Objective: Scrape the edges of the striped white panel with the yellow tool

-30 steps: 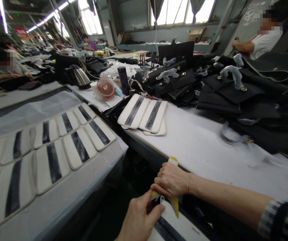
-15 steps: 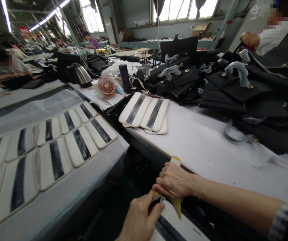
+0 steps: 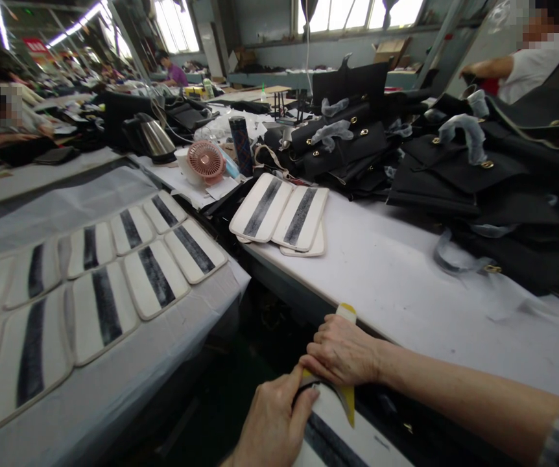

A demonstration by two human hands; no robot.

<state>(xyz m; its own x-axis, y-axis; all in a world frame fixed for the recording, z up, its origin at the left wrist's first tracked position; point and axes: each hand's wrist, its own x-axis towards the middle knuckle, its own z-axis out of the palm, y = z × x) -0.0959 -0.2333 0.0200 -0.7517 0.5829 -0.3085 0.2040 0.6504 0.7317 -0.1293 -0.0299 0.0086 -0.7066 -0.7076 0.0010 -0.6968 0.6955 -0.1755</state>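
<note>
My right hand (image 3: 340, 350) is wrapped around a yellow-and-white tool (image 3: 347, 312). The top of its handle sticks out above my fist, and a flared, curved end with a yellow point shows below, against a white panel (image 3: 335, 405) with a dark stripe. With thumb and fingers, my left hand (image 3: 272, 418) pinches the panel's rounded near-left edge, its fingertips touching my right hand. The panel's lower part runs out of view. Whether the tool's edge cuts into the panel is hidden by my fingers.
Similar striped panels (image 3: 104, 311) lie in rows on the left table; a few more (image 3: 262, 211) overlap on the white table (image 3: 381, 272). Black bags (image 3: 459, 168) are heaped at right. A pink fan (image 3: 206, 162) and a kettle (image 3: 157, 139) stand behind. A dark gap separates the tables. Other people work nearby.
The view has shifted slightly. My right hand and the tool sit a touch further right in the picture; both hands keep their grips.
</note>
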